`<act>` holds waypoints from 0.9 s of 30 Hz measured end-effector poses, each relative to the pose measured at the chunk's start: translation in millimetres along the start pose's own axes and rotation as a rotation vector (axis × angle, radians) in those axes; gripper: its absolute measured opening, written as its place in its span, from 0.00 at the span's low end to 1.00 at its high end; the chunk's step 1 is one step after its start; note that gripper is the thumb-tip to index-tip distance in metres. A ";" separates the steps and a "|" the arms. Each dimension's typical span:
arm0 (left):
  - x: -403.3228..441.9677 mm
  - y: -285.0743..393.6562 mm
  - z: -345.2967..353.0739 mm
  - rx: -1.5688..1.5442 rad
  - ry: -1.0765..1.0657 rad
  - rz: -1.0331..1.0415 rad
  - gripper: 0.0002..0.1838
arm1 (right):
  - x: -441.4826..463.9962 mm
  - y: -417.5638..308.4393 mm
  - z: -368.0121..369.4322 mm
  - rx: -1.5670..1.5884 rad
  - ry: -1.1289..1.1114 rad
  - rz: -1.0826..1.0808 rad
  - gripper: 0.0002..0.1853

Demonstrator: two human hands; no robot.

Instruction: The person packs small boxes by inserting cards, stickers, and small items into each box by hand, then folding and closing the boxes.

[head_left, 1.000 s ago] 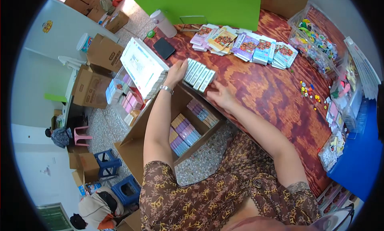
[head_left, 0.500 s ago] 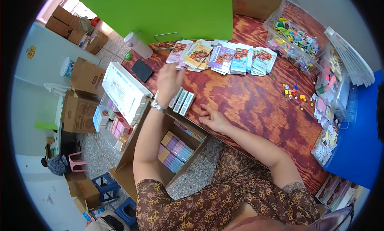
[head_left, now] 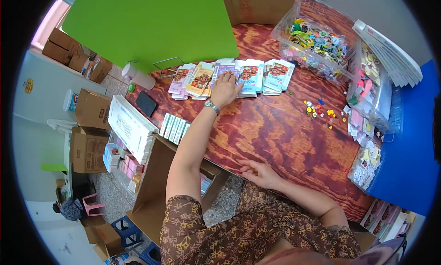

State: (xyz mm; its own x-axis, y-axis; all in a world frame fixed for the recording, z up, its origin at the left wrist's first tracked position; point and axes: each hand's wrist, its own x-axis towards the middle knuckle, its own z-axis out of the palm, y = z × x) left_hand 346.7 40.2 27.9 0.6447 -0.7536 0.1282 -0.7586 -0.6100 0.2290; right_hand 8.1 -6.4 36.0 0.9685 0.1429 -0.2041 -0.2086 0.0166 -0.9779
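My left hand (head_left: 224,89), with a watch on the wrist, lies palm down on the stack of purple flat cartons (head_left: 223,70), its fingers stretched out. On one side of it are yellow cartons (head_left: 200,80) and pink cartons (head_left: 181,80); on the other, blue cartons (head_left: 249,83) and pale teal cartons (head_left: 278,77). My right hand (head_left: 262,174) rests at the table's near edge, fingers loosely extended and nothing in them. Several small boxes (head_left: 173,128) stand in a row by the table edge, nearer me than the left hand.
An open cardboard box (head_left: 154,184) stands below the table edge. A phone (head_left: 146,103) and a bottle (head_left: 138,77) are at the left. Small colourful pieces (head_left: 320,110) lie on the table (head_left: 275,132), near a clear bin (head_left: 317,42) of trinkets. A green panel (head_left: 151,26) rises behind.
My left hand has moved right, from near the pink cartons onto the purple stack. My right hand stays near the table edge. The whole view has shifted.
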 end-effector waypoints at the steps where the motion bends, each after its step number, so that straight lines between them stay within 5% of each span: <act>1: 3.3 6.8 -2.9 0.094 0.119 0.046 0.35 | -5.8 4.7 -1.5 -0.002 -0.006 0.000 0.25; 5: 27.0 65.9 -13.1 -0.073 0.042 -0.088 0.40 | -17.5 7.3 3.0 0.044 -0.023 0.015 0.23; 8: 41.2 91.3 -1.4 0.083 -0.052 -0.190 0.41 | -23.9 8.6 5.6 0.020 -0.015 -0.044 0.21; 12: 46.9 76.1 21.8 0.156 -0.054 -0.156 0.44 | -37.9 1.2 -4.2 -0.018 0.018 -0.067 0.20; 17: 47.7 67.0 23.2 0.123 0.007 -0.106 0.35 | -47.6 4.9 -7.2 0.016 0.053 -0.077 0.20; 27: 53.3 70.7 -11.1 -0.077 -0.197 -0.140 0.37 | -64.3 9.8 -7.6 0.034 0.118 -0.099 0.19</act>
State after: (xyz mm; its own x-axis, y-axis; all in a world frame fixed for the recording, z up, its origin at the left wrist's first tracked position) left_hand 328.4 -40.4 61.6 0.7061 -0.7011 -0.0989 -0.6492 -0.6969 0.3047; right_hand -55.2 -22.9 39.1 0.9934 0.0220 -0.1123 -0.1135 0.0591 -0.9918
